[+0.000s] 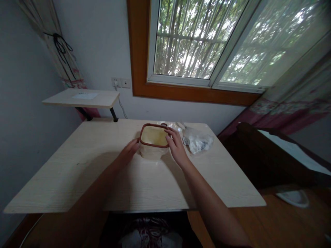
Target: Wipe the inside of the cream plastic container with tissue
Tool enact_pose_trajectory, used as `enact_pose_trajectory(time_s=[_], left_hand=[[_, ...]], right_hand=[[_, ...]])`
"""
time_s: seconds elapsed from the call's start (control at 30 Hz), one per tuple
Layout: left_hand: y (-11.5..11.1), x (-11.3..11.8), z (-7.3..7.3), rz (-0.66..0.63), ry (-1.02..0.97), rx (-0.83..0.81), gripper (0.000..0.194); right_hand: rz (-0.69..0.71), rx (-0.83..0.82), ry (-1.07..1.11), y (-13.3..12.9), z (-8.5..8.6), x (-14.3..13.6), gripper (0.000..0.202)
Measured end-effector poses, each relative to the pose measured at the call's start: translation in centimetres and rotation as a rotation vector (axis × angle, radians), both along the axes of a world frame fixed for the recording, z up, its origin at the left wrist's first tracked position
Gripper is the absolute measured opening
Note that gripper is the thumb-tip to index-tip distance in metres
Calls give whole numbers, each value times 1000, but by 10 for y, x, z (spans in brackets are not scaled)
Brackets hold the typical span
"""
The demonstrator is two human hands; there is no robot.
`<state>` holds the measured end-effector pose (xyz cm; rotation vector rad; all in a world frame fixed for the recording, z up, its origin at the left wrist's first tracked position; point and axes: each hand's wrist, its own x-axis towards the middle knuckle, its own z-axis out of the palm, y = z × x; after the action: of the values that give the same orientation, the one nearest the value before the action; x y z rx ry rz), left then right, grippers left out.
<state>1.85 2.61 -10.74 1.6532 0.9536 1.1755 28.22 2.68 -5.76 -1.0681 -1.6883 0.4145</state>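
Note:
A see-through rectangular food container [152, 151] with a brown-rimmed top and a yellowish tint inside stands near the middle of the table. Against its left side press the fingers of my left hand [131, 148]. My right hand [176, 144] grips the opposite side, its fingertips on the brown rim at the right corner. Between them the two hands hold the container. Just right of it lies a crumpled clear plastic bag [198, 139] with whitish contents I cannot make out. A small round dark-edged item [163, 124] shows partly behind the container.
The pale wooden table [103, 193] carries a small raised shelf [59, 98] at the back left, with a white paper [85, 96] on it. A wall socket [117, 82] has a plugged-in cable. Beyond the table's right side stands dark furniture [271, 151].

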Motion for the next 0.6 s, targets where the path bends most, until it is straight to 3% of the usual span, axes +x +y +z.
enact_pose_trajectory(time_s=[0.1, 0.23, 0.47, 0.6], left_hand=[[6, -4, -18, -59, 17, 29, 66], [11, -10, -37, 33, 125, 41, 59], [16, -12, -41, 214, 152, 40, 39], [18, -13, -45, 253, 162, 45, 35]], right_hand=[[-24, 20, -80, -4, -2, 8, 33], [-11, 115, -211, -9, 0, 21, 28], [97, 231, -355, -16, 5, 32, 33], [90, 245, -334, -19, 5, 25, 24]])
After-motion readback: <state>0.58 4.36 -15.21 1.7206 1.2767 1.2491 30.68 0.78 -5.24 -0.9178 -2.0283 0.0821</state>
